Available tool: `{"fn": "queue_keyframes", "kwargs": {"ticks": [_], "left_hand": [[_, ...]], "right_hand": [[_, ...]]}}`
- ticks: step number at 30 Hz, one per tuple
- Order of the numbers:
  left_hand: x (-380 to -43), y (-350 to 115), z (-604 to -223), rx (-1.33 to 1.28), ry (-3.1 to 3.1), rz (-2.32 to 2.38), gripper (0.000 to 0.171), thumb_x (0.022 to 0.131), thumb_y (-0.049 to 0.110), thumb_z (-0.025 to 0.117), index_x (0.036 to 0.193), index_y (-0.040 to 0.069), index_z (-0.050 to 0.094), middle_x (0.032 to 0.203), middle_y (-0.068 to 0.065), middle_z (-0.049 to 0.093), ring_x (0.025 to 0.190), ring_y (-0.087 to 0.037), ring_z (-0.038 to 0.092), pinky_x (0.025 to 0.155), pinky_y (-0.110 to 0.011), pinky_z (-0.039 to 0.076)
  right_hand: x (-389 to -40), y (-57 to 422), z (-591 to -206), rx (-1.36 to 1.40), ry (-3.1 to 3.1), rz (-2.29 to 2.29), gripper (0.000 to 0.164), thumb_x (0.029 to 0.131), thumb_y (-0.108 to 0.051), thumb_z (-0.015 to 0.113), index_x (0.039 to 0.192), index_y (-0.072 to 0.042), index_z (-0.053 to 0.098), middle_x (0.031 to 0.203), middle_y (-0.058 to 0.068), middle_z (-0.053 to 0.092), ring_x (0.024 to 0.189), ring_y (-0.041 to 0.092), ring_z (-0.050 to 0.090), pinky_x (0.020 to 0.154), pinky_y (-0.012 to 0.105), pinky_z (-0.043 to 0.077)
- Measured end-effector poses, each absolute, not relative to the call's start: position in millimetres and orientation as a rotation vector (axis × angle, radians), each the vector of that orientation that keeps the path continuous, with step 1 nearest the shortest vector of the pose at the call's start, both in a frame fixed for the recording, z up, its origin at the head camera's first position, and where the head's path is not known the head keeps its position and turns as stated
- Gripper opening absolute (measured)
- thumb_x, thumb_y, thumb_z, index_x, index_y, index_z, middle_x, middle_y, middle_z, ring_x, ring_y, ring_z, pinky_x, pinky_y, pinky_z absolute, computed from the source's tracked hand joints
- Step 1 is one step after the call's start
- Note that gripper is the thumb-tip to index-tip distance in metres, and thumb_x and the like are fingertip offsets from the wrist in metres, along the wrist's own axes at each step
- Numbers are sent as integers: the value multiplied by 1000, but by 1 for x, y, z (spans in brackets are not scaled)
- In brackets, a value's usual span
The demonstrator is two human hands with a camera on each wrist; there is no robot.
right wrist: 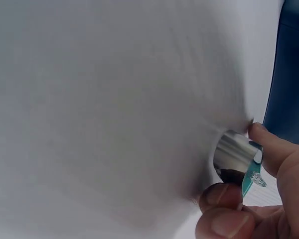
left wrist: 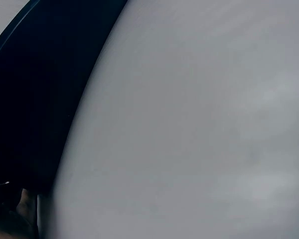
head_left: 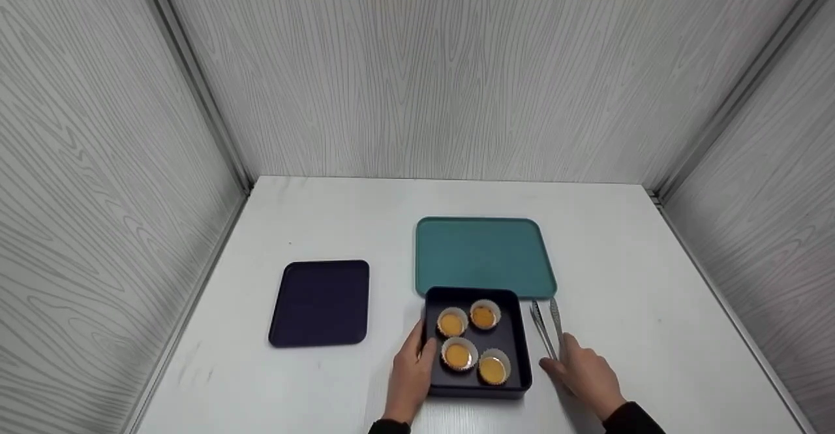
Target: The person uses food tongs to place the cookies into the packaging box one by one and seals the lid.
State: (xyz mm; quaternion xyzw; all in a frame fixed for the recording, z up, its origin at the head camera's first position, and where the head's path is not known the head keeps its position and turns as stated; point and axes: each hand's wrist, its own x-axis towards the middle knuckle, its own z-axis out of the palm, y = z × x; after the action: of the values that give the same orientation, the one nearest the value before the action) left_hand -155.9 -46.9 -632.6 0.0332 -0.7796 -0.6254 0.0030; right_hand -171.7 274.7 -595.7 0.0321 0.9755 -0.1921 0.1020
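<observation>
A dark square baking pan (head_left: 473, 393) holds several small yellow cakes in white paper cups, one of them a cake (head_left: 483, 317) at its far right. At the pan's left side my left hand (head_left: 409, 375) grips the wall, thumb over the rim. The dark side of the pan (left wrist: 45, 99) fills the left of the left wrist view. To the right of the pan, my right hand (head_left: 590, 375) holds metal tongs (head_left: 540, 326), their arms spread and nothing between the tips. In the right wrist view, thumb and fingers pinch the curved end of the tongs (right wrist: 232, 154).
Behind the pan lies a teal rectangular tray (head_left: 483, 251), its front edge meeting the pan's far rim in the head view. A dark flat tray (head_left: 319, 303) lies to the left. Grey wood-grain panels (head_left: 424, 75) enclose the white table (head_left: 339, 218) at the back and sides.
</observation>
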Motion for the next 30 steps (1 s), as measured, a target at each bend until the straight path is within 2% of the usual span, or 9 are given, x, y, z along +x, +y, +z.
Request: {"fn": "queue_keyframes", "kwargs": {"ticks": [3,6,9,11,16,20,25,30], "left_hand": [[-156,-46,-632,107,-2441,-1962,57,109,37,49,159,14,38,160,-8,43,147,-29,40,120,-49,35],[-156,-46,-632,108,-2441,-1958,56,109,37,49,159,14,39,159,-8,44,147,-29,40,120,-49,35],[-157,-47,-632,106,-2444,-1956,56,109,38,49,159,14,39,159,-8,44,147,-30,40,120,-50,35],[-157,-46,-632,108,-2444,-1954,56,109,38,49,159,14,39,159,-8,43,148,-29,40,121,-49,34],[-157,-46,-632,115,-2445,-1953,57,109,39,49,159,14,39,160,-8,43,148,-29,39,121,-49,34],[-157,-46,-632,119,-2453,-1954,57,108,39,50,159,12,39,160,-9,43,148,-30,40,121,-49,35],[-155,-46,-631,110,-2465,-1918,57,108,35,51,158,11,39,159,-10,43,147,-30,40,120,-49,35],[-155,-47,-629,111,-2447,-1918,59,107,35,53,157,5,40,158,-16,44,146,-34,42,120,-51,35]], "right_hand": [[-171,275,-596,84,2889,-578,54,92,-46,74,111,2,57,68,8,62,59,20,59,49,35,47],[-171,275,-592,45,2941,-562,61,97,-47,68,122,7,57,65,9,62,55,19,57,48,37,46],[-171,273,-586,21,2999,-557,71,101,-48,60,138,12,51,66,14,64,55,21,58,50,41,49],[-172,271,-580,14,3030,-563,71,103,-47,56,143,11,49,69,19,66,58,25,61,52,45,50],[-176,263,-572,-1,3041,-635,62,107,-44,50,142,6,53,80,23,70,66,31,67,55,50,52],[-177,253,-570,-18,3044,-695,58,108,-44,48,142,3,56,90,26,72,68,30,67,58,50,53],[-177,237,-570,-29,3049,-761,54,108,-42,48,140,0,60,92,25,72,66,27,62,58,48,50],[-175,223,-571,-73,3063,-798,49,108,-35,52,140,0,60,106,29,72,80,40,70,67,55,55]]}}
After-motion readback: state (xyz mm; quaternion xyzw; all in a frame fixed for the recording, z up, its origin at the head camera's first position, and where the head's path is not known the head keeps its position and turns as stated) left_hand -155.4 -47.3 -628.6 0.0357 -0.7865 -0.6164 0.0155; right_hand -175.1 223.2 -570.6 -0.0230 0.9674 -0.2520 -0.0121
